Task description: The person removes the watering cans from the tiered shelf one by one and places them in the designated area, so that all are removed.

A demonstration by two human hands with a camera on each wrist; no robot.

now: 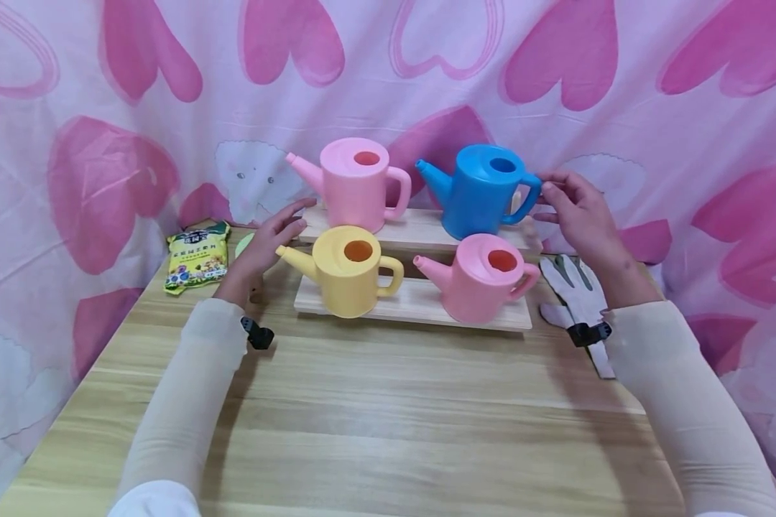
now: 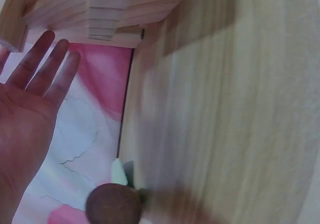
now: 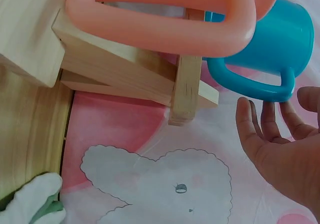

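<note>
My right hand [image 1: 578, 212] is at the handle of a blue watering can [image 1: 475, 197] on the upper step of a wooden stand [image 1: 414, 228]. In the right wrist view its fingertips meet the outer side of that handle, thumb apart and no finger wrapped round it. My left hand [image 1: 265, 248] reaches the upper step's left end with extended fingers, its palm bare in the left wrist view. A pink watering can [image 1: 356, 194] shares the upper step. Below, a yellow watering can [image 1: 349, 283] and another pink watering can [image 1: 470, 291] stand upright, spouts pointing left.
A yellow-green packet [image 1: 197, 257] lies at the table's back left. On the right, a white and green glove [image 1: 578, 287] rests beside the stand. A brown round object [image 2: 114, 205] shows low in the left wrist view. A heart-patterned curtain [image 1: 375, 64] hangs behind.
</note>
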